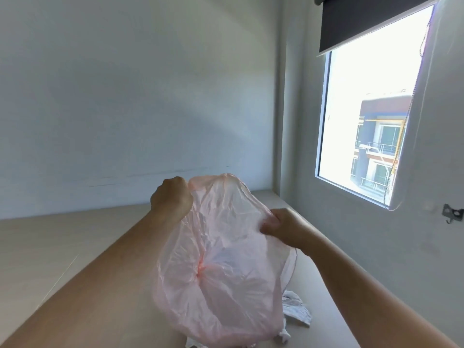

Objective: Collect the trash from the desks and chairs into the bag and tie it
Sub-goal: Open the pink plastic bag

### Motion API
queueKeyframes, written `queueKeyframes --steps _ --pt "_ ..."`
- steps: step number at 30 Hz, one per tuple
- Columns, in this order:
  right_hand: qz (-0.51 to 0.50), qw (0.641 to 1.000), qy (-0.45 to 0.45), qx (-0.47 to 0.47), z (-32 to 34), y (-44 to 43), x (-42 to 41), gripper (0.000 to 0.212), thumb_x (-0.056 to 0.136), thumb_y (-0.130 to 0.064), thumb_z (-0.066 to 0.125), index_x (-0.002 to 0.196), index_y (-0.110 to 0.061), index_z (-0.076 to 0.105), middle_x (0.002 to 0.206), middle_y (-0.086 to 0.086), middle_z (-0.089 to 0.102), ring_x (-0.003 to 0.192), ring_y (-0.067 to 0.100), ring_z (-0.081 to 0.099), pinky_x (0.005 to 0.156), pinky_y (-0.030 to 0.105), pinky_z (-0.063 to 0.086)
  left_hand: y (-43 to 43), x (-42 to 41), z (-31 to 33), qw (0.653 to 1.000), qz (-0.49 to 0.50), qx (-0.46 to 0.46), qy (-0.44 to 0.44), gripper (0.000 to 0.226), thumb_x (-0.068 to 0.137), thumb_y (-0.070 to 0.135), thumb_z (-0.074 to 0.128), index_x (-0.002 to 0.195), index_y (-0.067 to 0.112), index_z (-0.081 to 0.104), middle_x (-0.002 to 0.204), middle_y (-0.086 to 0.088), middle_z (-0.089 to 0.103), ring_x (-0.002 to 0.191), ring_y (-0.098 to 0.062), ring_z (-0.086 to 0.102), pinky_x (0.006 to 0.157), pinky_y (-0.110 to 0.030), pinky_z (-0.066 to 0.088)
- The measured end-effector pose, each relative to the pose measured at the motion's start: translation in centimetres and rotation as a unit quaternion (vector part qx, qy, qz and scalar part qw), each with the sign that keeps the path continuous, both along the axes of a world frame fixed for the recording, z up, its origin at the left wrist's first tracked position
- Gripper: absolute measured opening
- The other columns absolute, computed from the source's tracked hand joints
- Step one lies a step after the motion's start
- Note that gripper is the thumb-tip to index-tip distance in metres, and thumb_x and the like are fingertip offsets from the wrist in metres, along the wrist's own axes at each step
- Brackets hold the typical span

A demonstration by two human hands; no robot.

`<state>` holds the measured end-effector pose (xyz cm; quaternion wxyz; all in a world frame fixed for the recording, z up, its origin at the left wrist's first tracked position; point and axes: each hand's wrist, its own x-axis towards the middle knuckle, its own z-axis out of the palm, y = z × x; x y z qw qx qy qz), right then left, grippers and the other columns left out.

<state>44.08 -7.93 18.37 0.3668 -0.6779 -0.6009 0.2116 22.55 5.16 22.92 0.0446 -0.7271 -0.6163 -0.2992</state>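
Pink-tinted thin translucent plastic bag [226,247] hangs above the beige tabletop [50,247], rim pinched in curled fingers of left hand [173,199] and right hand [283,228]; likely feather-light, limp, slippery film, so grip the bunched rim, not the body.

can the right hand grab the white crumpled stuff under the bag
Probably not yet: the right hand grips the bag by its rim, and the bag covers most of the white crumpled stuff.

We are in a plain office-like room.
We see a pale desk [50,247], white walls [125,96], a window [351,109] with a dark blind [364,21].
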Motion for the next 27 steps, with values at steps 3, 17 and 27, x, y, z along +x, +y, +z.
queueKeyframes --steps 3,17,27 --pt "0.045 0.948 0.314 0.029 -0.7 0.4 0.5 0.013 0.086 -0.013 0.067 0.080 -0.002 0.068 0.073 0.013 0.064 0.066 0.020 0.061 0.067 0.033 0.052 0.3 -1.5 -0.8 1.000 0.010 0.010 0.008 0.039 0.096 0.035 0.042 0.102 0.001 0.059 0.106 -0.022 0.063 0.101 -0.041 0.060 0.079 -0.040 0.047" --pt "0.026 0.818 0.566 -0.097 -4.4 3.6 3.8 0.042 0.086 -0.048 0.054 0.098 -0.008 0.060 0.067 0.008 0.066 0.058 0.019 0.064 0.062 0.033 0.055 0.3 -10.1 -4.0 0.994 -0.035 -0.096 0.027 0.019 0.082 0.039 0.063 0.071 0.024 0.059 0.087 -0.002 0.068 0.090 -0.028 0.063 0.072 -0.029 0.046" --pt "0.146 0.805 0.558 -0.139 -2.4 5.8 0.3 0.061 0.091 -0.045 0.049 0.038 -0.015 0.054 0.034 -0.003 0.049 0.028 0.010 0.049 0.032 0.020 0.041 -5.5 1.0 -7.5 0.951 -0.244 0.072 0.176 0.050 0.084 0.056 0.054 0.123 0.027 0.041 0.114 0.001 0.064 0.104 -0.024 0.061 0.084 -0.036 0.043"
